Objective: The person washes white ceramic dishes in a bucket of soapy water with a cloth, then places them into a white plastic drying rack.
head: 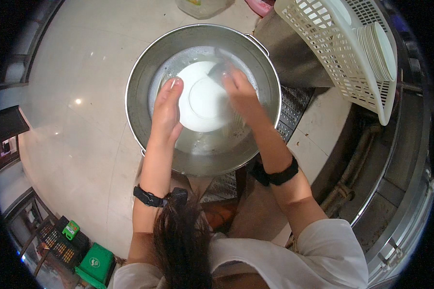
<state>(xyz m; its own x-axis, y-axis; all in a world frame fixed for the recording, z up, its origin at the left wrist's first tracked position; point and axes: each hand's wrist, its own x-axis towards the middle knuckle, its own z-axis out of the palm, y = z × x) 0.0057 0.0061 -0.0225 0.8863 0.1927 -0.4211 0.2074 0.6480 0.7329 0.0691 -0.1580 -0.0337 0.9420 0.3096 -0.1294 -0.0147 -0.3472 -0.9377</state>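
A white plate (202,99) is held over the soapy water (199,142) in a large round metal basin (137,90). My left hand (168,104) grips the plate's left rim, thumb on top. Over its upper right part, my right hand (238,85) is blurred and holds a dark grey cloth or scouring pad (218,70) against the plate; which of the two it is, I cannot tell. Foam lines the water's edge. Below the right hand, pale rims of what look like more dishes show faintly under the water.
At the upper right, a white plastic basket (329,54) holds a stack of white plates (379,52). A perforated metal drain cover (293,110) lies right of the basin. Pipes (358,159) run along the right. At the lower left stand a green bin (97,263) and a black crate (56,240).
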